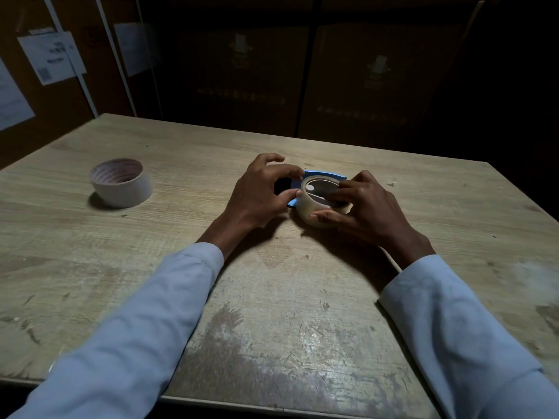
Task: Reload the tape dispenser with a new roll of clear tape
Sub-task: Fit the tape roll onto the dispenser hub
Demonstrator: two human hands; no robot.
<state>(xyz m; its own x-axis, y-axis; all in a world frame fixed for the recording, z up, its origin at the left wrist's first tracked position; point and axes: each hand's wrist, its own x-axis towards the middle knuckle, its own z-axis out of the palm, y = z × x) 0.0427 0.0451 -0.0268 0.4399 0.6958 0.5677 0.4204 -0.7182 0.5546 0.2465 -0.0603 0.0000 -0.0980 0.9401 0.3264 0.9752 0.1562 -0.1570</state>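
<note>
A scuffed wooden table (302,328) with pale grain and worn, scratched patches fills most of the view; stacked cardboard boxes (242,80) stand in the dark behind it. Two light blue sleeves (145,313) reach in from the near edge. The right hand (366,204) curls round a round roll of clear tape (311,213), thumb along its near wall and fingers over its top rim. The left hand (260,192) pinches the roll's left rim between thumb and forefinger, the other fingers arched above. The roll sits near the table's middle on a blue tape dispenser (317,176), of which only a curved edge and a dark round hub show. Well apart to the left, a second tape roll (121,182), whitish with a printed cardboard core, lies flat.
</note>
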